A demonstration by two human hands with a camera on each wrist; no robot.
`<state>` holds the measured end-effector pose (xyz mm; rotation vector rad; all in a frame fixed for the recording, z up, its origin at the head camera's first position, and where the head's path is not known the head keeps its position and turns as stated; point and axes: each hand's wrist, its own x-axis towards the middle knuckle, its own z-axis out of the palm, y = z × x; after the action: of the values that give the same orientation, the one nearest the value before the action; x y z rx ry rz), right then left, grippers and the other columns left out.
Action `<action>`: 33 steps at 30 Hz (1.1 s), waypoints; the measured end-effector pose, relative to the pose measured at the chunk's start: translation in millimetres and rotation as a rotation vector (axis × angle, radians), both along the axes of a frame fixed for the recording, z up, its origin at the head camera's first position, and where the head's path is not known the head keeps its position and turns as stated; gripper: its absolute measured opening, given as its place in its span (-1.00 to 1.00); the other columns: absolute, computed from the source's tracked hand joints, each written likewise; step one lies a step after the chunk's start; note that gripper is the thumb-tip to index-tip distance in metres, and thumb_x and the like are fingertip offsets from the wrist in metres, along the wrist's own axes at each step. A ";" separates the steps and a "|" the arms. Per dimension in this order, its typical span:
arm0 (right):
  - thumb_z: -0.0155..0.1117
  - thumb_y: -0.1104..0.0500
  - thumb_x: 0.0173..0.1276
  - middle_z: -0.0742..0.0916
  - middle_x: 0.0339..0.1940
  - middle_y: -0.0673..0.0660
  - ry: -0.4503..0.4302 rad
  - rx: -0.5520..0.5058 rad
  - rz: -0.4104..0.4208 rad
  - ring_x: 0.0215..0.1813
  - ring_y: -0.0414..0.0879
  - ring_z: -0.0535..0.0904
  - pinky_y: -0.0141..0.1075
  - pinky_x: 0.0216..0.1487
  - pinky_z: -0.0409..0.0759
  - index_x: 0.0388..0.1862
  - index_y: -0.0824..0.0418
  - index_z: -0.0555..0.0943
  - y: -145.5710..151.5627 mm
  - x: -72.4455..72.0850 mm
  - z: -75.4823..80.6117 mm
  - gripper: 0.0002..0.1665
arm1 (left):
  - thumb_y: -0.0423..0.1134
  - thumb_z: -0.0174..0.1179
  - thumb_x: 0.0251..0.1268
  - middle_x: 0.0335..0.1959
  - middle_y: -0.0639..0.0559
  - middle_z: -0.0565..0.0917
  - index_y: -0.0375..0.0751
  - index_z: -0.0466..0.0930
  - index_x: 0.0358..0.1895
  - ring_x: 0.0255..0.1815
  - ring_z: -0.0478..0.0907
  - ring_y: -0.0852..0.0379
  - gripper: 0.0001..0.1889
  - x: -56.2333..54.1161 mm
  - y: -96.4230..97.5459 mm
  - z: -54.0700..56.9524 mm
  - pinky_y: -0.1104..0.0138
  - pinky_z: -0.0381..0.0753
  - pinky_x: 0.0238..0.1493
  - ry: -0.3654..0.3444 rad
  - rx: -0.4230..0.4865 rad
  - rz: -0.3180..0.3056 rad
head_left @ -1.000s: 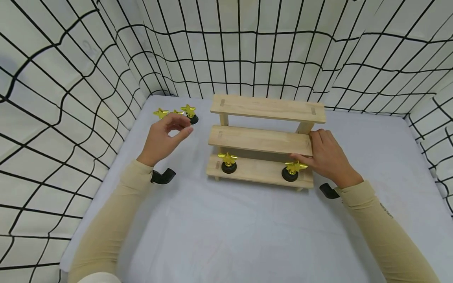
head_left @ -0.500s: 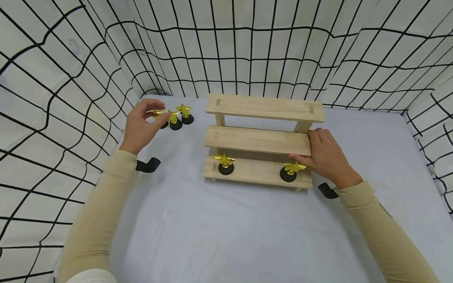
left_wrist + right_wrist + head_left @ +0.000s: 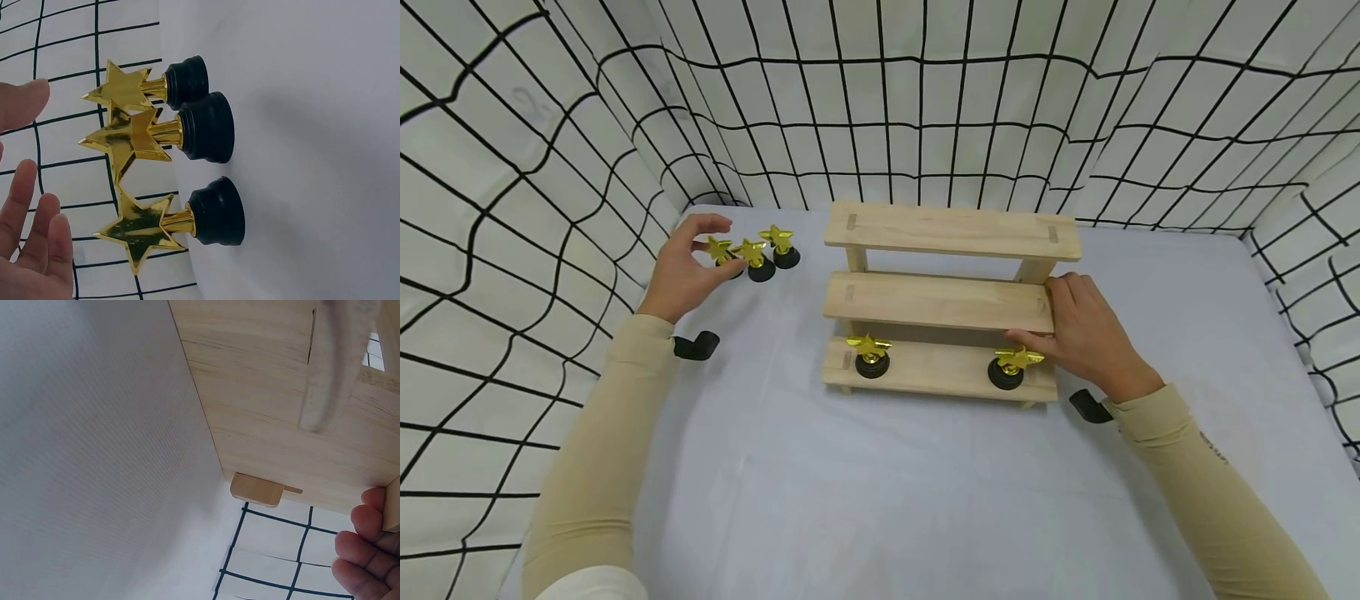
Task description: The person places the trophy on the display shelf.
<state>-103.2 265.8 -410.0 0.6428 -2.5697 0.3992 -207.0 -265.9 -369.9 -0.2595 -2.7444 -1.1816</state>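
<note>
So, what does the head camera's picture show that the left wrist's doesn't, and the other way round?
Only the head view: the wooden shelf, a pair of trophies on its bottom step, the right hand gripping its end, and two sleeves.

Only the left wrist view: the full black base of the leftmost trophy, mostly hidden behind the left hand in the head view.

Both: that hand, three star trophies on the white cloth, and the wire grid.

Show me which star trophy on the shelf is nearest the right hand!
The right trophy on the bottom shelf, near the right thumb; the left trophy is farther.
</note>
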 end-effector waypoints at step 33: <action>-0.21 -0.70 0.34 0.54 -0.24 0.38 -0.001 0.022 0.003 -0.23 0.23 0.43 -0.03 -0.23 0.44 0.03 0.51 0.44 1.4 0.1 -1.0 0.22 | -0.20 0.39 0.34 0.42 -0.13 0.47 0.02 0.34 0.46 0.45 0.36 0.01 -0.34 -29.3 -29.1 -41.6 0.08 0.35 0.51 -0.118 0.046 0.158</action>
<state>-103.1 267.2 -410.9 0.6547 -2.5777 0.3726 -236.3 -295.1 -411.5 0.0324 -2.7710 -1.2533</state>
